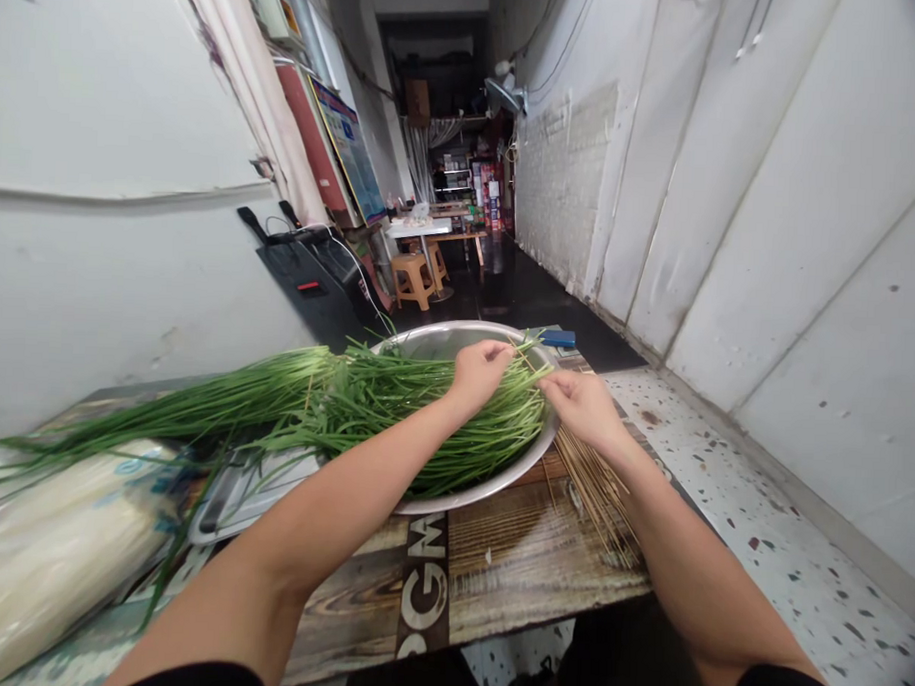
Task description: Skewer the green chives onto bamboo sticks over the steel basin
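Observation:
Long green garlic chives (455,423) fill a wide metal bowl (489,489) on a wood-patterned table. Over the bowl's far right part, my left hand (480,374) is closed in a pinch on a few chives, whose pale ends stick out past the fingertips. My right hand (584,405) pinches at the bowl's right rim, close to more pale chive ends. A thin bamboo skewer (523,356) runs slantwise between the two hands, its lower end at my right fingers. Several loose bamboo skewers (592,488) lie on the table under my right wrist.
More chives (200,404) lie in a bundle left of the bowl. A metal tray (253,486) and a plastic-wrapped pale package (75,550) stand at the left. A blue object (558,339) sits behind the bowl. Stools (413,279) and a white table (423,228) are farther back.

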`<control>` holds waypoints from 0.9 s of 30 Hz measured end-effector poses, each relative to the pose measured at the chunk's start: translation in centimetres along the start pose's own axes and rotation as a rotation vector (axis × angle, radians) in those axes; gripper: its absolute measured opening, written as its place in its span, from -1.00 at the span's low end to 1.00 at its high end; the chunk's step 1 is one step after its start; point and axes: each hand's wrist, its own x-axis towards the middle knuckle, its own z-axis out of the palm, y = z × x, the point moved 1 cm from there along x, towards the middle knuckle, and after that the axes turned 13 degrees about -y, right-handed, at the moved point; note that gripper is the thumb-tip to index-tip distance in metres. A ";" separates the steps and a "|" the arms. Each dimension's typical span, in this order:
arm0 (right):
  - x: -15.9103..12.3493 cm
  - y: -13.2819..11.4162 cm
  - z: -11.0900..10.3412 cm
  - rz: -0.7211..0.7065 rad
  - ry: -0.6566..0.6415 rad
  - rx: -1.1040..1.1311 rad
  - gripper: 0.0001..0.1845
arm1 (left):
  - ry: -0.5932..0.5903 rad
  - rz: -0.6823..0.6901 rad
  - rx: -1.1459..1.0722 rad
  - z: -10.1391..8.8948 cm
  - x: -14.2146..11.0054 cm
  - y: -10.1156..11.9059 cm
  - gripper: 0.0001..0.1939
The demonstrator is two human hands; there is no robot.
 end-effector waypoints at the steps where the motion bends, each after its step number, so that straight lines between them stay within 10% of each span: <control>1: 0.0 -0.1 0.0 -0.003 -0.004 -0.007 -0.68 | 0.020 -0.007 0.003 -0.1 0.1 -0.1 -0.78; 27: -0.2 -0.6 -0.3 -0.016 -0.058 -0.045 -0.64 | 0.092 -0.137 -0.180 -0.7 0.6 -0.4 -0.72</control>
